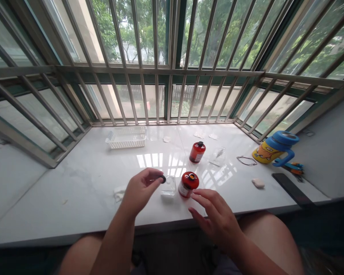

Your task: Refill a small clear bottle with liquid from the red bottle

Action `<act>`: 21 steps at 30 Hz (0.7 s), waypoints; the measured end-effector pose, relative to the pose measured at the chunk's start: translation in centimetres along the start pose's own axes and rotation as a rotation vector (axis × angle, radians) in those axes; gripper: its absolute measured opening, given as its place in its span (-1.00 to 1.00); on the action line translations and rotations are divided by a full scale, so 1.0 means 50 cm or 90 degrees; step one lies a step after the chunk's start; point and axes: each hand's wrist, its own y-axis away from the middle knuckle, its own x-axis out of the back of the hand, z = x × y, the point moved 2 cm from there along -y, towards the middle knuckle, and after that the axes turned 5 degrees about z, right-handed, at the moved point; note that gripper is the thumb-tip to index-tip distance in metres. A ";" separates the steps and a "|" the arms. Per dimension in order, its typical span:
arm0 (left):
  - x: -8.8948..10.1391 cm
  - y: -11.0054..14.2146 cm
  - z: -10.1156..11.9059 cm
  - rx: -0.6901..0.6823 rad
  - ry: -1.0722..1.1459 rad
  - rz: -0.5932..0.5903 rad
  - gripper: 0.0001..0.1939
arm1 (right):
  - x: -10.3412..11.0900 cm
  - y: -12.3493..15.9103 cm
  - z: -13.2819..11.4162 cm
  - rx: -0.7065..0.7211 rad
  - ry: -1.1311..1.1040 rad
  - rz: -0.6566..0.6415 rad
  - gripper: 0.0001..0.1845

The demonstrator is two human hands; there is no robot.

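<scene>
Head view: my hands are apart, one on each side of the things in front of me. My right hand (218, 219) is open with the fingers spread, just beside the red canister (188, 185), and seems not to touch it. My left hand (140, 190) is closed on a black disc (163, 179), pinching it between thumb and fingertips. The canister stands upright, with a white label on its side and an orange-and-metal fitting in its open top. Between it and the disc stands a clear cup (168, 186), close to the canister.

Farther out on the same white, glossy desk (60, 202) stands a second red canister (197, 152), capped in black. Beyond my hands, toward the window, sits a white plastic basket (126, 137). To the right are a yellow mug (268, 152) with a blue lid and handle, and a dark phone (291, 189) lying flat near the edge. Small white scraps lie scattered about. The desk runs up to a barred window (149, 72), with green trees outside.
</scene>
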 end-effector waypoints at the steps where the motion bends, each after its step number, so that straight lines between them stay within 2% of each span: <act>1: -0.029 0.011 0.013 0.000 0.072 -0.034 -0.70 | -0.005 -0.005 -0.008 -0.009 -0.007 -0.006 -0.48; 3: -0.078 0.030 0.029 0.015 0.188 -0.096 -0.69 | -0.013 -0.015 -0.017 -0.027 -0.019 -0.003 -0.46; 5: -0.110 0.041 0.032 0.041 0.266 -0.131 -0.69 | -0.019 -0.022 -0.017 -0.046 -0.039 0.014 -0.50; 10: -0.139 0.047 0.020 0.085 0.371 -0.168 -0.64 | -0.017 -0.032 -0.007 -0.092 -0.079 0.026 -0.61; 13: -0.148 0.047 0.017 0.087 0.380 -0.193 -0.62 | -0.012 -0.037 0.000 -0.101 -0.088 0.015 -0.64; 15: -0.149 0.045 0.012 0.056 0.294 -0.175 -0.65 | -0.010 -0.042 0.015 -0.107 -0.073 0.014 -0.68; 18: -0.143 0.035 -0.007 -0.101 0.018 -0.099 -0.67 | -0.007 -0.051 0.055 -0.133 -0.002 0.045 -0.71; 21: -0.148 0.025 -0.037 -0.261 -0.178 -0.082 -0.42 | -0.015 -0.058 0.097 -0.172 0.027 0.032 -0.78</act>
